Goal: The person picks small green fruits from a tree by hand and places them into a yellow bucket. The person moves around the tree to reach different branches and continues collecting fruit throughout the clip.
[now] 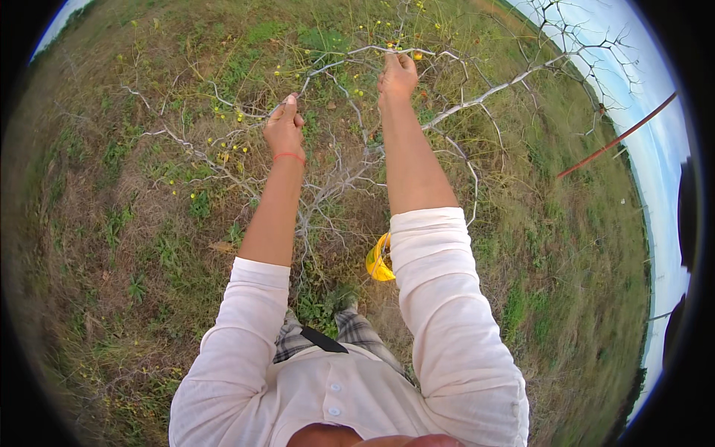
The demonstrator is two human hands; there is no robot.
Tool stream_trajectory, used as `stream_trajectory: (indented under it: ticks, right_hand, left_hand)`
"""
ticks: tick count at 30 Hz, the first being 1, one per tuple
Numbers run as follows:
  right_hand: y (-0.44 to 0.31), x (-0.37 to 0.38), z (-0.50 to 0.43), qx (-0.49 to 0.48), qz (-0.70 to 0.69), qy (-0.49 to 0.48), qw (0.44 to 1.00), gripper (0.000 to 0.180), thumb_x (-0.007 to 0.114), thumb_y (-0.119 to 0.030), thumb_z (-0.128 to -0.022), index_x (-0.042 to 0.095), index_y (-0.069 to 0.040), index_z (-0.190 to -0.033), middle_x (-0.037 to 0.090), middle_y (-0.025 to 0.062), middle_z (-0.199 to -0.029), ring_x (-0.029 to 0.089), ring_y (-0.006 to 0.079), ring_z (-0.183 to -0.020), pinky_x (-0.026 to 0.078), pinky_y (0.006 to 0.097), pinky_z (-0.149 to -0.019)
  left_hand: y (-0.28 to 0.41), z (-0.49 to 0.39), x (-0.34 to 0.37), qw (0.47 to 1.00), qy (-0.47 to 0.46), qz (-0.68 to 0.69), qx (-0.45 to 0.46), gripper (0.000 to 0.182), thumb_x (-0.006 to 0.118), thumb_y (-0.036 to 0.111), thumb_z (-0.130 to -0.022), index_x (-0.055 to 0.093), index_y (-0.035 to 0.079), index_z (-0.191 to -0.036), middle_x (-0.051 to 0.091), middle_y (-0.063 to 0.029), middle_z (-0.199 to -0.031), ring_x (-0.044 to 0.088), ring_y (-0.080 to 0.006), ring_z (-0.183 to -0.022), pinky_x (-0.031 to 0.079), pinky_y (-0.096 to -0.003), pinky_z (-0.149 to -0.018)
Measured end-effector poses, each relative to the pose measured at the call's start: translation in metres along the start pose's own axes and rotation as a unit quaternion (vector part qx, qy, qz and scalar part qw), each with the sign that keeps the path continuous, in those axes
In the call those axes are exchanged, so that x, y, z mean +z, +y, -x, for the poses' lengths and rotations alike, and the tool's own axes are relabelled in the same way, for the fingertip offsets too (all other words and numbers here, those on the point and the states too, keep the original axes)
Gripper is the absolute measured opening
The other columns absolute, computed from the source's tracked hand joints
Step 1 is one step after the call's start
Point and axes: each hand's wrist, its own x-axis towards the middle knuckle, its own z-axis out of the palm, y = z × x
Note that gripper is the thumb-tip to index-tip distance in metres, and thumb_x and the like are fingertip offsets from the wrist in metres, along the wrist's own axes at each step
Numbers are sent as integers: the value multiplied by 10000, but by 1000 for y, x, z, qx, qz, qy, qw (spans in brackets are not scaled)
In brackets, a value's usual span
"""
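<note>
A pale, leafless branch (341,60) of a dry shrub arches across the upper middle of the view. My left hand (285,127), a thin red band on its wrist, pinches this branch between thumb and fingers at its lower left. Higher up, my right hand (398,79) has its fingertips closed at the same branch. Just beyond them shows a small yellow-and-red fruit (390,45); whether the fingers also touch it I cannot tell. Another ripe fruit (417,55) hangs right of that hand. Yellow-green fruits (358,92) dot thin stems between and beyond both hands.
Grey twigs (321,195) spread low between my forearms. A yellow container (381,262) stands near my legs, partly hidden by my right sleeve. A thick bare branch (486,96) reaches to the upper right. A reddish pole (620,134) slants at the right. Grass and weeds (167,246) surround me.
</note>
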Motion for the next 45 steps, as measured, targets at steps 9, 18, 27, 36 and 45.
stream_trajectory:
  ticks: [9, 18, 27, 36, 45]
  right_hand:
    - [-19, -2, 55, -38, -99, 62, 992, 140, 628, -169, -811, 530, -68, -810, 479, -25, -619, 384, 51, -477, 298, 224, -415]
    - [-40, -27, 88, -57, -111, 59, 990, 227, 603, -275, -839, 495, -76, -826, 424, -7, -578, 365, 67, -434, 260, 212, -356]
    - [-134, -35, 107, -381, 213, 150, 887, 319, 471, -312, -913, 576, -24, -822, 496, 9, -615, 427, 108, -536, 355, 286, -483]
    - [-189, -105, 212, -90, -180, -103, 974, 217, 415, -267, -944, 467, -68, -876, 407, -2, -651, 264, 53, -422, 228, 190, -313]
    - [-182, -205, 275, -37, -80, -13, 996, 214, 439, -273, -935, 491, -74, -876, 425, 0, -645, 288, 43, -408, 237, 188, -320]
  left_hand:
    - [-2, -1, 3, 1000, 5, 13, -21, 217, 602, 256, -850, 665, 72, -946, 463, 19, -538, 287, -48, -415, 213, -228, -378]
    - [-13, -7, -1, 998, -13, 55, -9, 185, 646, 241, -816, 675, 66, -870, 481, 13, -524, 329, -60, -411, 236, -234, -393]
    - [-26, -8, 13, 997, 21, 60, -34, 184, 669, 197, -786, 661, 14, -804, 515, -19, -511, 402, -81, -436, 299, -244, -426]
    - [-37, -13, 39, 979, 37, 183, -76, 198, 635, 257, -823, 615, 87, -922, 471, 7, -524, 339, -67, -407, 244, -244, -357]
    - [-47, -48, 31, 950, -76, 228, -197, 334, 403, 200, -947, 445, 154, -1275, 478, -6, -673, 284, -84, -487, 269, -237, -420]
